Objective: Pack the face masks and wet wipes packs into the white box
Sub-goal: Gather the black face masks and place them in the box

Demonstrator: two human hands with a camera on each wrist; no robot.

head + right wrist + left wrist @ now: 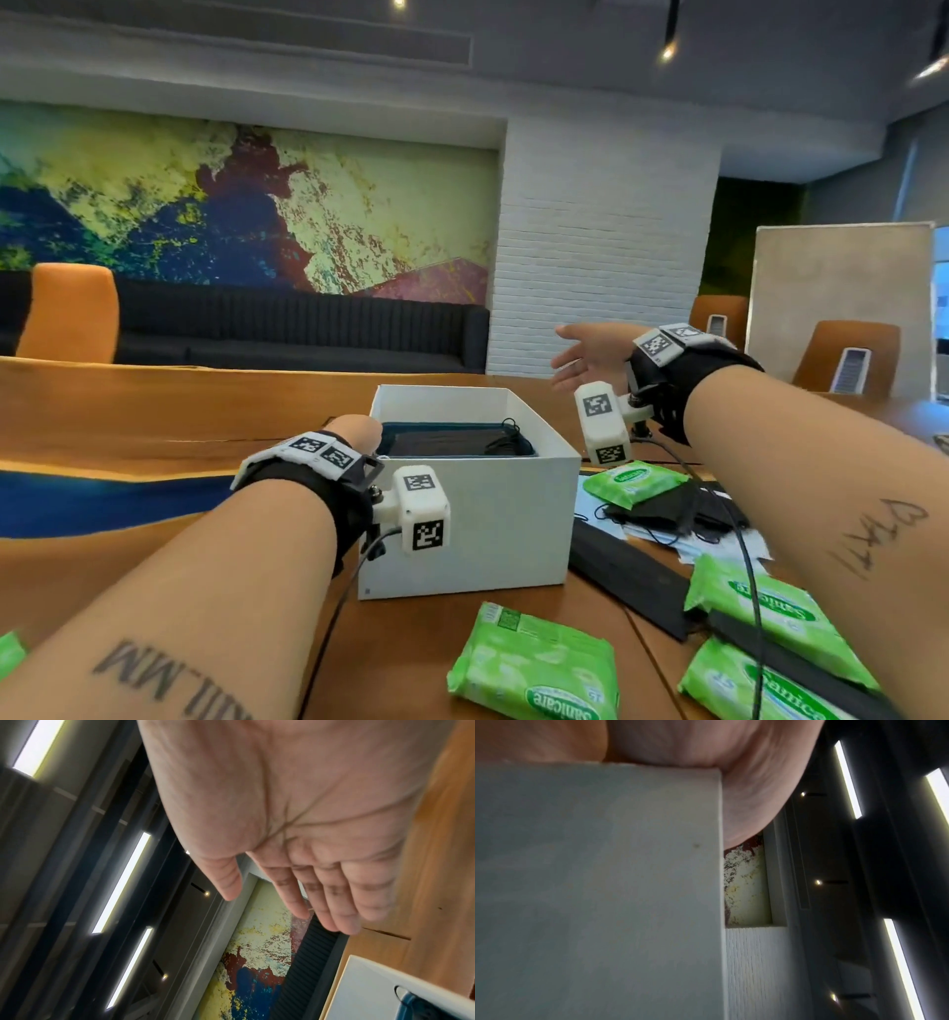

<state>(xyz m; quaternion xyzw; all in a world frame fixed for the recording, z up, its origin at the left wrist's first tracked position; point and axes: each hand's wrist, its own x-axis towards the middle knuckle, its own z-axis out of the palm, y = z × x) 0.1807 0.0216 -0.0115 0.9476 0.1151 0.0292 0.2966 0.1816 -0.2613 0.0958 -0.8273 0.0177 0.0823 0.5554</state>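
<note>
Left hand (354,431) set against the left wall of the open-topped white cardboard box (493,519) at its near-left corner, palm on the rim in the left wrist view, most likely to brace the box against sliding while things drop in; fingers hidden behind the wall, so cannot tell whether curled over the edge or laid flat. Right hand (590,360) raised in the air beyond the box's right rim, palm turned inward, fingers (331,902) straight and together, thumb apart, holding nothing; free, by the look of it, for the next pick.

Inside the box, a flat stack of black pleated face masks (452,444) in a dark teal tray, ear loops at the right end, sitting low with room above for more.

Outward on the brown wooden counter (154,411), just right of the box: a loose black face mask with thin ear loops (672,511) on white paper, a small green wet wipes pack (634,480) touching its far edge, and a long flat black slab (626,580) beside the box's right wall, possibly a lid. Nearer, 3 larger green wet wipes packs: 1 in front of the box (534,663), 2 at the right (760,611), (755,688). All within the right hand's reach, so packing judged partly done, with every wipes pack not yet in
</note>
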